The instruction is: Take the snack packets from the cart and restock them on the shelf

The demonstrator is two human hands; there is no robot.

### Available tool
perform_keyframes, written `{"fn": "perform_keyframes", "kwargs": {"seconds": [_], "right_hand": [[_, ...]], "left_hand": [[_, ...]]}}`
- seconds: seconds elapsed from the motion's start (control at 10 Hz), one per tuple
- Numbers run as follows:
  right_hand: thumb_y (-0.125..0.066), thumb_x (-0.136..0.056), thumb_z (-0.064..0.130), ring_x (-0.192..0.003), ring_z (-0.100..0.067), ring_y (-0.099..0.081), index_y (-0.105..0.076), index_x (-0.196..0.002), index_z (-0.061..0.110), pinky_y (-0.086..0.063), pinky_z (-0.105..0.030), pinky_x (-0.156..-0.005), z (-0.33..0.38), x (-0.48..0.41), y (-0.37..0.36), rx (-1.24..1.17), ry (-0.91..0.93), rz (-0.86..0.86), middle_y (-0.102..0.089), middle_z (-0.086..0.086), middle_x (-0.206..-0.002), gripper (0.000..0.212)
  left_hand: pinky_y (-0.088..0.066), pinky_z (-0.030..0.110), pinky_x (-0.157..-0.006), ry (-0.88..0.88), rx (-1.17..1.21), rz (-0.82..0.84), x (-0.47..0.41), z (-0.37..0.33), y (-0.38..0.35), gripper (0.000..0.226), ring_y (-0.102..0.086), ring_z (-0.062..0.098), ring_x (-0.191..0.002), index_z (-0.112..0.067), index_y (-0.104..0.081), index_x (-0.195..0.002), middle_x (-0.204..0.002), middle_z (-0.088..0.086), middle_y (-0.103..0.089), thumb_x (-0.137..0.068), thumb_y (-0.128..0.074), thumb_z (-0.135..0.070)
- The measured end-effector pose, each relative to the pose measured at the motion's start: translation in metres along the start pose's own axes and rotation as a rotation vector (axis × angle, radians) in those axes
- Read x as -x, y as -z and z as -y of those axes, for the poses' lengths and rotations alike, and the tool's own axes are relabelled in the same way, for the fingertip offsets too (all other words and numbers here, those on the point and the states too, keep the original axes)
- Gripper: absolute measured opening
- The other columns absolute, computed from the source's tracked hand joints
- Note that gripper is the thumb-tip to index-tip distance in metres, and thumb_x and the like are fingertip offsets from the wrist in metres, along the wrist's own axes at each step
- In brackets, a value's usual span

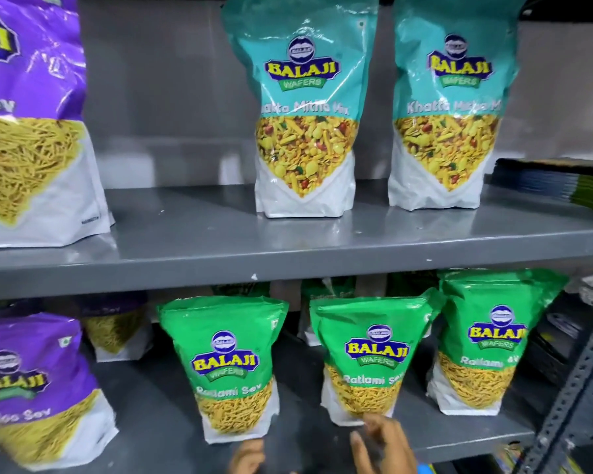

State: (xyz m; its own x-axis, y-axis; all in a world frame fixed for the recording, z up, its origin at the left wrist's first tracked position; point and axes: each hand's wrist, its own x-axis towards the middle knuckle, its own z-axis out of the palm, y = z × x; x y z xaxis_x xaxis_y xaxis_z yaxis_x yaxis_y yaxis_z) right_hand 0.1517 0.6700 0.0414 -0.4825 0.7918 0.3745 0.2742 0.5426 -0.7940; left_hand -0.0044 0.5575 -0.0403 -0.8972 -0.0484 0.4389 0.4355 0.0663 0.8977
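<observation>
Upper shelf (288,241): two teal packets (305,114), one purple (31,114) at left edge. Lower shelf (459,439): three green packets (363,354) along front, more behind. Right hand (384,446) released, fingers spread, empty; left hand (247,456) partly visible, state unclear.

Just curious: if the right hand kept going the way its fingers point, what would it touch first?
Probably the middle green Ratlami Sev packet; the right hand has its fingertips right at the bottom edge, though depth is unclear.
</observation>
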Motion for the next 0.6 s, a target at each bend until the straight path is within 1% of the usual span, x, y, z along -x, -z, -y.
{"fn": "perform_keyframes", "kwargs": {"seconds": [0.1, 0.2, 0.3, 0.4, 0.5, 0.6], "right_hand": [[-0.071, -0.069, 0.03, -0.109, 0.005, -0.053, -0.047, -0.117, 0.044, -0.037, -0.005, -0.092, 0.013, 0.004, -0.036, -0.068, 0.2, 0.235, -0.057, 0.013, -0.12, 0.055], [-0.066, -0.079, 0.032, -0.132, -0.003, -0.032, -0.024, -0.142, 0.024, -0.029, -0.021, -0.108, 0.041, -0.007, -0.071, -0.144, 0.15, 0.471, -0.032, 0.014, -0.143, 0.077], [-0.066, -0.082, 0.021, -0.132, -0.007, -0.03, -0.017, -0.143, 0.022, -0.026, -0.018, -0.106, 0.069, -0.02, -0.092, -0.198, 0.075, 0.591, -0.031, 0.013, -0.142, 0.079], [-0.065, -0.079, 0.004, -0.123, -0.009, -0.045, -0.028, -0.126, 0.034, -0.031, 0.004, -0.086, 0.079, -0.02, -0.091, -0.2, 0.032, 0.567, -0.048, 0.009, -0.127, 0.067], [-0.069, -0.079, 0.015, -0.125, -0.009, -0.043, -0.022, -0.137, 0.021, -0.034, -0.003, -0.095, 0.075, -0.012, -0.088, -0.176, 0.004, 0.552, -0.043, 0.01, -0.136, 0.075], [-0.071, -0.078, 0.018, -0.132, -0.023, -0.039, -0.023, -0.141, 0.015, -0.036, -0.036, -0.108, 0.08, -0.001, -0.073, -0.155, 0.0, 0.406, -0.039, 0.003, -0.144, 0.079]], "left_hand": [[-0.04, 0.013, -0.084, 0.176, -0.09, 0.003, -0.037, -0.024, 0.073, 0.087, -0.054, -0.002, -0.087, -0.021, -0.05, -0.124, -0.108, 0.009, -0.057, -0.041, -0.072, -0.008], [-0.036, 0.041, -0.106, 0.337, 0.011, 0.233, -0.079, -0.039, 0.089, 0.079, -0.046, 0.021, -0.118, -0.008, -0.038, -0.136, -0.129, 0.01, -0.047, -0.065, -0.071, 0.001], [-0.052, 0.052, -0.09, 0.398, -0.152, 0.507, -0.102, -0.029, 0.077, 0.042, -0.065, 0.027, -0.099, -0.032, -0.061, -0.101, -0.104, 0.004, -0.071, -0.067, -0.062, -0.008], [-0.053, 0.033, -0.077, 0.39, -0.17, 0.609, -0.1, -0.026, 0.076, 0.032, -0.067, 0.017, -0.091, -0.031, -0.062, -0.093, -0.099, 0.002, -0.073, -0.069, -0.071, -0.01], [-0.051, 0.036, -0.095, 0.399, -0.169, 0.759, -0.097, -0.034, 0.082, 0.041, -0.063, 0.01, -0.106, -0.032, -0.055, -0.115, -0.121, -0.001, -0.067, -0.08, -0.068, -0.013], [-0.037, 0.036, -0.11, 0.286, -0.348, 0.656, -0.091, -0.042, 0.096, 0.064, -0.048, 0.021, -0.128, -0.02, -0.036, -0.14, -0.142, 0.001, -0.047, -0.082, -0.064, -0.015]]}}
